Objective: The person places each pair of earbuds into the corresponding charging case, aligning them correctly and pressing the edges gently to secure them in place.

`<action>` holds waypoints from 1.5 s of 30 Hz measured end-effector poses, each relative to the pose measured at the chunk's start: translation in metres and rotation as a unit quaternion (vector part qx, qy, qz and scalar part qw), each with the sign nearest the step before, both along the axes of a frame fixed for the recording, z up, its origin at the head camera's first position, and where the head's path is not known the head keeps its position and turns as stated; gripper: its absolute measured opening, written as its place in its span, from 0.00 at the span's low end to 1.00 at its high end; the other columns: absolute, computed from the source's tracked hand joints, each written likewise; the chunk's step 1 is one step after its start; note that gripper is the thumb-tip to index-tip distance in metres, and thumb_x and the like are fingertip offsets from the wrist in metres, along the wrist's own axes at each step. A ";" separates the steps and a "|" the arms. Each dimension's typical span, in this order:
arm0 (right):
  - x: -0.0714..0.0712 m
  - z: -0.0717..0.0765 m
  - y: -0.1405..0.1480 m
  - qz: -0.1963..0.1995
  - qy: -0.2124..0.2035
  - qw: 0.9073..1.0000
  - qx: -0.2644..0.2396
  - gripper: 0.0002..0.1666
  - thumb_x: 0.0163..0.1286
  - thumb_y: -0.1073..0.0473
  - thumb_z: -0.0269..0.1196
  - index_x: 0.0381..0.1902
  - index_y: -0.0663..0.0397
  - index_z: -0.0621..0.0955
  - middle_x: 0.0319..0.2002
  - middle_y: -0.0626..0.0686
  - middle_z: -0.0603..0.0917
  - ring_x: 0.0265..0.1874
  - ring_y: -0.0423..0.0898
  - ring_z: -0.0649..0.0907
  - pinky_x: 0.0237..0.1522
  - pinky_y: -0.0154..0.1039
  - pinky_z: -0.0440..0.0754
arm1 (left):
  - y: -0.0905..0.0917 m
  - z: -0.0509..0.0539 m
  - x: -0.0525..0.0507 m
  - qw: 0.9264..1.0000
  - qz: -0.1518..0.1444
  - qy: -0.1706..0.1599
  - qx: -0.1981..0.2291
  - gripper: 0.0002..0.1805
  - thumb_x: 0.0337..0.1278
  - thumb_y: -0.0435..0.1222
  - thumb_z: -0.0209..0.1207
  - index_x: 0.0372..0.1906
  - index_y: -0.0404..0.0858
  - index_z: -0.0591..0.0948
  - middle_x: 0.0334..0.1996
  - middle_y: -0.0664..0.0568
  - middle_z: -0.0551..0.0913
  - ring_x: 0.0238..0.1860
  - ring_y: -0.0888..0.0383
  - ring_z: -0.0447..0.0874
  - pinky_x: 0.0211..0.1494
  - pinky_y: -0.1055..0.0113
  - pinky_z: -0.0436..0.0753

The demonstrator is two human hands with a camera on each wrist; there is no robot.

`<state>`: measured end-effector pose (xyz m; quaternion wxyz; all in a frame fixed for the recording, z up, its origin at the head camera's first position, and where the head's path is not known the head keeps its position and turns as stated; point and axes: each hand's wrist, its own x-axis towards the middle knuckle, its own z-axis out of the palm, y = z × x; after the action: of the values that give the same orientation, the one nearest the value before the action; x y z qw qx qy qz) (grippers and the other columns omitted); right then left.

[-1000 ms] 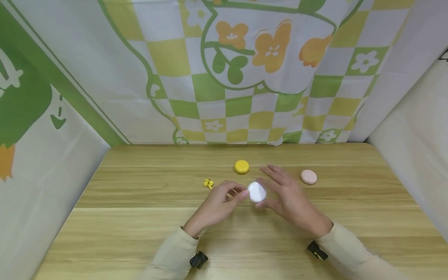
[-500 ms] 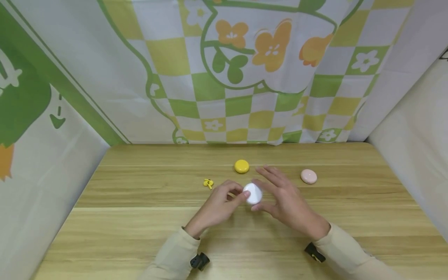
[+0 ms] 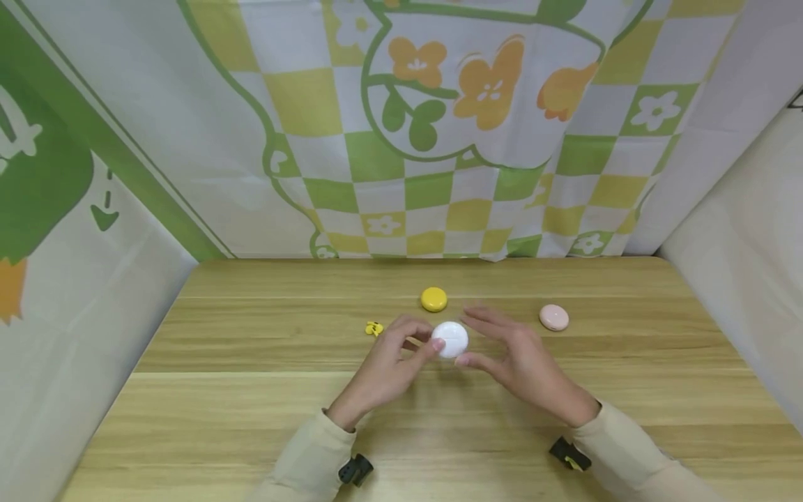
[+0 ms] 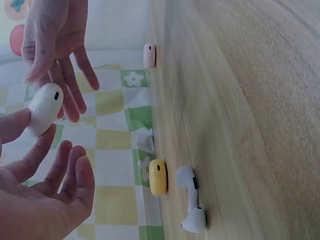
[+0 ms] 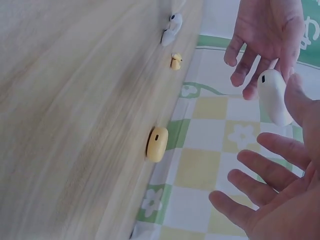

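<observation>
My left hand [image 3: 383,376] pinches a round white earbud charging case [image 3: 449,339] between thumb and fingers, above the table. The case is closed, and its small dark port faces down in the left wrist view. Around the other side of the case my right hand [image 3: 527,366] is spread, its fingers loose and its thumb close to the edge; whether the thumb touches cannot be told. A pair of white earbuds [image 4: 193,220] lies on the table, hidden in the head view. Yellow earbuds [image 3: 374,328] lie just beyond my left hand.
Toward the back of the wooden table [image 3: 251,418] sits a round yellow case [image 3: 433,299]. A pale pink case [image 3: 554,317] lies to the right. A patterned cloth [image 3: 426,195] hangs behind the table, with more cloth at both sides.
The white case has shifted slightly left and turned so its face is more toward the head camera. My right hand has loosened around it.
</observation>
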<state>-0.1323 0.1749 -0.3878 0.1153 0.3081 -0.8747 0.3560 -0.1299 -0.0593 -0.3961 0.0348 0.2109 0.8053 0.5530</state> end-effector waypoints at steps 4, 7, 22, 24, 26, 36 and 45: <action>0.000 0.001 0.001 0.006 -0.032 0.999 -0.025 0.30 0.60 0.60 0.76 0.60 0.61 0.82 0.61 0.60 0.82 0.63 0.58 0.79 0.60 0.55 0.77 | 0.000 0.001 0.001 1.000 -0.002 0.015 0.009 0.12 0.72 0.40 0.60 0.49 0.36 0.84 0.50 0.50 0.80 0.52 0.55 0.78 0.57 0.52 0.79; 0.000 0.002 0.001 0.009 -0.056 0.998 -0.039 0.26 0.62 0.60 0.74 0.58 0.59 0.84 0.58 0.57 0.84 0.60 0.54 0.81 0.60 0.52 0.79 | 0.000 0.001 0.001 1.000 -0.005 0.022 0.016 0.13 0.73 0.41 0.60 0.50 0.36 0.84 0.50 0.50 0.80 0.53 0.55 0.78 0.58 0.50 0.79; 0.001 0.004 -0.002 0.017 -0.140 0.987 -0.073 0.15 0.67 0.60 0.70 0.49 0.62 0.88 0.48 0.56 0.88 0.49 0.50 0.87 0.49 0.49 0.85 | 0.001 0.003 0.003 0.999 -0.021 0.039 0.020 0.13 0.73 0.41 0.60 0.50 0.37 0.85 0.54 0.49 0.79 0.57 0.53 0.76 0.59 0.47 0.78; 0.001 0.004 -0.002 0.015 -0.143 0.987 -0.071 0.14 0.68 0.60 0.70 0.49 0.62 0.88 0.48 0.56 0.88 0.49 0.50 0.87 0.49 0.46 0.85 | 0.001 0.004 0.003 0.999 -0.022 0.040 0.020 0.12 0.73 0.41 0.60 0.50 0.37 0.85 0.54 0.49 0.79 0.56 0.52 0.76 0.59 0.47 0.78; 0.001 0.003 -0.002 0.017 -0.142 0.987 -0.074 0.14 0.68 0.60 0.69 0.49 0.62 0.88 0.47 0.56 0.88 0.49 0.51 0.87 0.49 0.44 0.85 | 0.001 0.004 0.003 0.999 -0.023 0.040 0.017 0.12 0.72 0.41 0.60 0.49 0.37 0.85 0.54 0.49 0.79 0.56 0.51 0.76 0.59 0.47 0.78; 0.003 0.002 -0.002 0.013 -0.155 0.983 -0.097 0.14 0.68 0.62 0.70 0.50 0.62 0.88 0.48 0.56 0.88 0.49 0.48 0.87 0.48 0.40 0.85 | 0.000 0.005 0.002 0.999 -0.029 0.043 0.009 0.13 0.71 0.41 0.62 0.51 0.37 0.84 0.55 0.49 0.79 0.58 0.46 0.76 0.59 0.49 0.78; 0.005 0.004 -0.003 0.009 -0.164 0.980 -0.109 0.14 0.68 0.61 0.70 0.50 0.61 0.88 0.48 0.56 0.88 0.49 0.50 0.87 0.48 0.42 0.85 | 0.001 0.011 0.002 0.998 -0.016 0.063 0.007 0.13 0.68 0.42 0.64 0.51 0.38 0.84 0.55 0.48 0.80 0.57 0.55 0.77 0.58 0.53 0.78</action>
<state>-0.1269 0.1718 -0.3838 -0.0004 0.2388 -0.8348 0.4960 -0.1274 -0.0583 -0.3855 -0.0092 0.2582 0.7984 0.5438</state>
